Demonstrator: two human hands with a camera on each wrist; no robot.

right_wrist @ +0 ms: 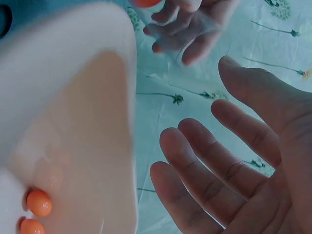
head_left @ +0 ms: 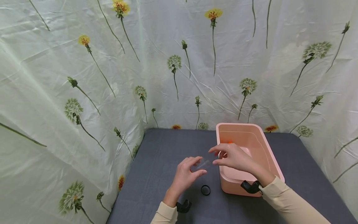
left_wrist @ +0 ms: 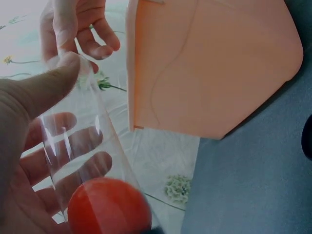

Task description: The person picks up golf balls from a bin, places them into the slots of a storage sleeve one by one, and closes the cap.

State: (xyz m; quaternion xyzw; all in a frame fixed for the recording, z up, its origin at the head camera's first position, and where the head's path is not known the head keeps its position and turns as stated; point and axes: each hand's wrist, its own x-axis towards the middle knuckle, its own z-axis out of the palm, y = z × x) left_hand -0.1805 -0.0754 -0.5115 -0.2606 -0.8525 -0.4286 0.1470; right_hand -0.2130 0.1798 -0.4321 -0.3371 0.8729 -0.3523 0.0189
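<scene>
A clear plastic tube [left_wrist: 105,131] is gripped between the thumb and fingers of my left hand [head_left: 185,173]. Inside its near end in the left wrist view sits a round orange-red ball [left_wrist: 109,207]. The far end of the tube points toward my right hand [head_left: 235,158]. That hand hovers at the left wall of a pink plastic bin [head_left: 251,189], its fingers and thumb spread with nothing between them. In the right wrist view, small orange balls [right_wrist: 39,203] lie inside the bin.
A black ring [head_left: 205,190] lies on the dark grey tabletop [head_left: 160,155], in front of the hands and left of the bin. Behind and to the left hangs a pale curtain [head_left: 167,62] printed with dandelions.
</scene>
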